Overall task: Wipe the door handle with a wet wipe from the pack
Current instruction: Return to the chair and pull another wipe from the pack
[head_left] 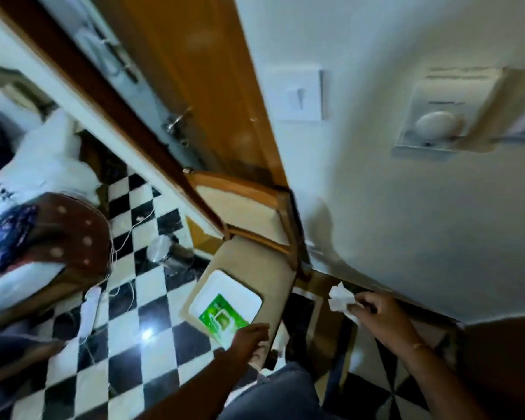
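A white and green wet wipe pack (pixel 225 307) lies flat on a beige chair seat (pixel 255 265). My left hand (pixel 249 334) rests on the pack's near corner, fingers down on it. My right hand (pixel 379 310) is out to the right of the chair, pinching a crumpled white wet wipe (pixel 341 298). The metal door handle (pixel 176 122) sticks out from the edge of the brown wooden door (pixel 206 71), well above and left of both hands. The frame is blurred.
The chair's wooden back (pixel 255 213) leans against the door edge. A white wall holds a light switch (pixel 300 97) and a round-knob regulator (pixel 434 125). A steel can (pixel 167 253) stands on the black and white checkered floor (pixel 128 328). Bags and cloth lie at left.
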Motion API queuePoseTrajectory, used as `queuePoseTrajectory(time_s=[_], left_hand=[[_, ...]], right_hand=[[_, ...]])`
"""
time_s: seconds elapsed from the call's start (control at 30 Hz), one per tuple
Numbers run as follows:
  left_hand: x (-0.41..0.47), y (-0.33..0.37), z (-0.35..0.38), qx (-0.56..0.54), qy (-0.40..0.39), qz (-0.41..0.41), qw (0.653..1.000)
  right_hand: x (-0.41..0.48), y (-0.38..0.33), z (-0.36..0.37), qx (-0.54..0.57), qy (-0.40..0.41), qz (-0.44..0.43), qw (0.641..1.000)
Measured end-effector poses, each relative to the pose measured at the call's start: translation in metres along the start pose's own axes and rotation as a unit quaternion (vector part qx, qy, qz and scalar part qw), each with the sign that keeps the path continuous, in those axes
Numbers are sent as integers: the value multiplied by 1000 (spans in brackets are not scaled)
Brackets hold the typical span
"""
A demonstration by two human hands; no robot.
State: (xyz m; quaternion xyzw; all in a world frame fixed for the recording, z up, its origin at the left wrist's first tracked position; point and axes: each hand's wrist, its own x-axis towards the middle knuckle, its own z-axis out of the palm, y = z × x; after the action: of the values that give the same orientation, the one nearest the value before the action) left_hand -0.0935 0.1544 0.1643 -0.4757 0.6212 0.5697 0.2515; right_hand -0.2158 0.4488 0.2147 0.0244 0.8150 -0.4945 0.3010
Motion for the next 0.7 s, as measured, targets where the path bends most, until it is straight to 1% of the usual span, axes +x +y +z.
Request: queuePoseTrajectory(time_s=[0.07,0.13,0.17,0.23,0.33,0.37,0.5,0.57,0.7], left_hand=[[14,-33,-42,-56,89,-23,994],[28,-61,-74,-59,150,-72,984],[35,-68,-83,-63,162,-104,979],[63,-85,-101,-90,187,-129,970],[111,-83,-113,-117,235,-117,958],[129,-83,-117,-117,238,-117,957],[189,-62,-127,-115,228,-60,965],[217,-60,-132,-92,233,-70,966],[255,-72,-139,-37,231,-116,965]], right_hand=[[13,-9,22,-25,-29,7,999],[31,-10,49,-56,-61,17,996],[36,-11,58,-77,-72,21,994],[56,-3,93,-129,-105,34,986],[80,1,143,-169,-137,36,975],[94,8,164,-187,-148,30,971],[131,14,230,-232,-173,18,957],[148,18,259,-244,-179,14,953],[179,24,302,-260,-208,1,943]])
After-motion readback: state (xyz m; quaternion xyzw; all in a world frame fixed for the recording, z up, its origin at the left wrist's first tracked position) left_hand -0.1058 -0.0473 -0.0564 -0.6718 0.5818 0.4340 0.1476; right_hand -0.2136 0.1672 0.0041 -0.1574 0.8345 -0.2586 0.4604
